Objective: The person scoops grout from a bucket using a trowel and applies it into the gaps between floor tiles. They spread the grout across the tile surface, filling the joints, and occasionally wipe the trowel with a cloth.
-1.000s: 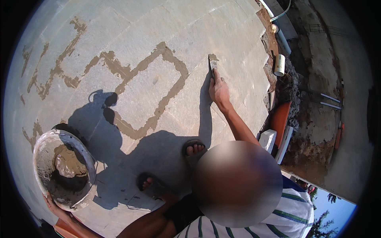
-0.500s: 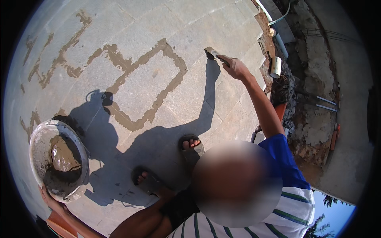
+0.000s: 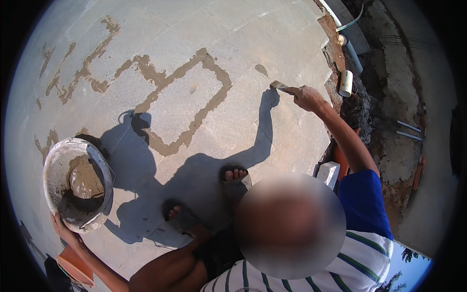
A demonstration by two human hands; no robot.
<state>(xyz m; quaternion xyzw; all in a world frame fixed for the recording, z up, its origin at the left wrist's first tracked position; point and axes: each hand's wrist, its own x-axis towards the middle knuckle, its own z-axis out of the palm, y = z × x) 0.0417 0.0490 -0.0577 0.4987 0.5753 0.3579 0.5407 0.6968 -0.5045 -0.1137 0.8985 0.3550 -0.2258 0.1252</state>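
At the far right, my right hand (image 3: 311,99) is closed around the handle of a putty knife (image 3: 279,85). Its mortar-smeared blade is at or just above the grey floor tiles (image 3: 165,104); contact is unclear. A small wet mortar smear (image 3: 261,70) lies just beyond the blade. On the left, my left hand (image 3: 66,232) grips the near side of a tilted, mortar-crusted bucket (image 3: 54,185). Wet grey-brown mortar (image 3: 85,179) sits inside it. Bands of mortar (image 3: 216,104) follow the tile joints, outlining one tile and running off to the left.
My sandalled feet (image 3: 234,173) stand on the tiles. Along the right, the paving ends in a ragged edge beside broken ground, with a short white pipe piece (image 3: 346,83) and a white block (image 3: 328,173). An orange container (image 3: 76,265) is at lower left.
My right hand has drawn the putty knife nearer and to the right, leaving a small mortar smear on the tiles. My left hand stays on the bucket, which appears slightly shifted in view.
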